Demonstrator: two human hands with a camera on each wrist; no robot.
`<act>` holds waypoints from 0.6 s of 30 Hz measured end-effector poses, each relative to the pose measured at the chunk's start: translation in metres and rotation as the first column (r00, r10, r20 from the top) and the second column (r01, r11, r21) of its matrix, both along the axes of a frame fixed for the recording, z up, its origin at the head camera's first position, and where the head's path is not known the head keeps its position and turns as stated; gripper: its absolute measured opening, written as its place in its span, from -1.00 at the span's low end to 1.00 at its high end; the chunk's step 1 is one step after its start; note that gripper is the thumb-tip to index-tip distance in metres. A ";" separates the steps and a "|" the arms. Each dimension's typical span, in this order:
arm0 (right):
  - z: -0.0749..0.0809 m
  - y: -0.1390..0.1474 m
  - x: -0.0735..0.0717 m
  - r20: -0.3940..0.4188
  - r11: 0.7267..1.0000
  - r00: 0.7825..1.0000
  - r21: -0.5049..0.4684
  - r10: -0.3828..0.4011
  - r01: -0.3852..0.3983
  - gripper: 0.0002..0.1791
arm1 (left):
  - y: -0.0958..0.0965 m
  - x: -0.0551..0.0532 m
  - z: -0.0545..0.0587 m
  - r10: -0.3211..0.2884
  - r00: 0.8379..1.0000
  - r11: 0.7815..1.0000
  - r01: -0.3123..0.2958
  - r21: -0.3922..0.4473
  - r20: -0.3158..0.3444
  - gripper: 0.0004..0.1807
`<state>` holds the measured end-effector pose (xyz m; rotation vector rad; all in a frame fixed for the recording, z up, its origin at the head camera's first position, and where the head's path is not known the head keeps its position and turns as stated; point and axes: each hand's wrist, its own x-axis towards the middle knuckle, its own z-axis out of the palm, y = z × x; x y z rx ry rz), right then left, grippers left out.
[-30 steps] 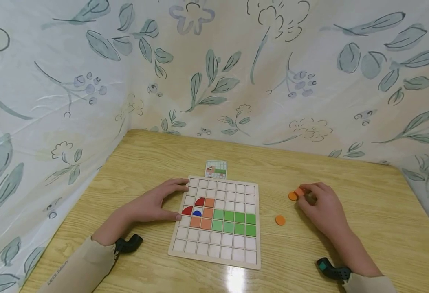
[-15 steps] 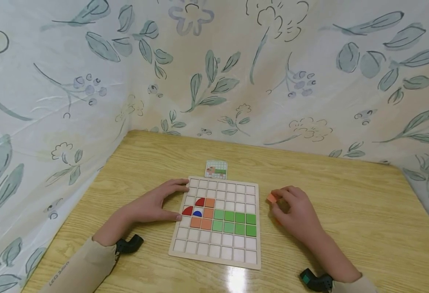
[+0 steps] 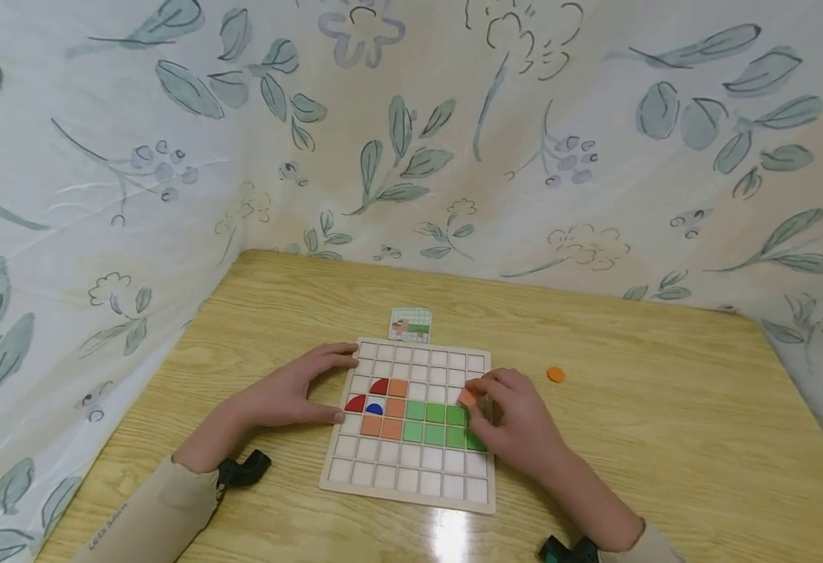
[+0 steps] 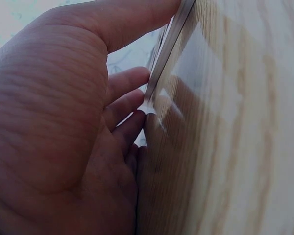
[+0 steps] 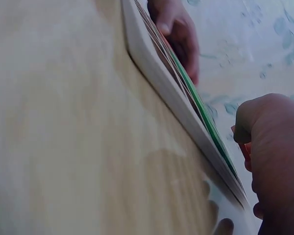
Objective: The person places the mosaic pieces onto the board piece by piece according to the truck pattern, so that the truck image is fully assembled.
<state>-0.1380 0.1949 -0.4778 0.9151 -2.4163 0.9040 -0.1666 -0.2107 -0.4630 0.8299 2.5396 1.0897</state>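
A pale wooden grid board (image 3: 409,474) lies on the table. My left hand (image 3: 277,395) rests along its left edge, thumb and fingers spread apart; the left wrist view shows the thumb and fingertips at the board's side. Over the right part of the board, my right hand (image 3: 524,426) pinches a salmon-orange square tile (image 3: 466,397) between thumb and fingers, also partly visible in the right wrist view. In the board sit green square tiles (image 3: 435,413), salmon squares (image 3: 381,427), red quarter-round tiles (image 3: 356,403) and a blue half-round tile (image 3: 374,409). The right hand covers some cells.
A small printed pattern card (image 3: 410,325) lies behind the board's back edge. One orange disc (image 3: 556,374) lies on the wooden table (image 3: 650,438), right of the board. Floral cloth (image 3: 453,117) hangs behind the table and on its left.
My right hand has carried the salmon tile leftward from beside the orange discs to above the board. The disc nearer the board is now out of sight. My left hand stays at the board's edge.
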 end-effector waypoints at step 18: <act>0.003 -0.068 0.011 -0.061 0.987 0.986 0.051 0.154 -0.151 -0.75 | 0.001 0.000 0.000 0.011 1.000 1.000 -0.011 0.007 0.017 -0.09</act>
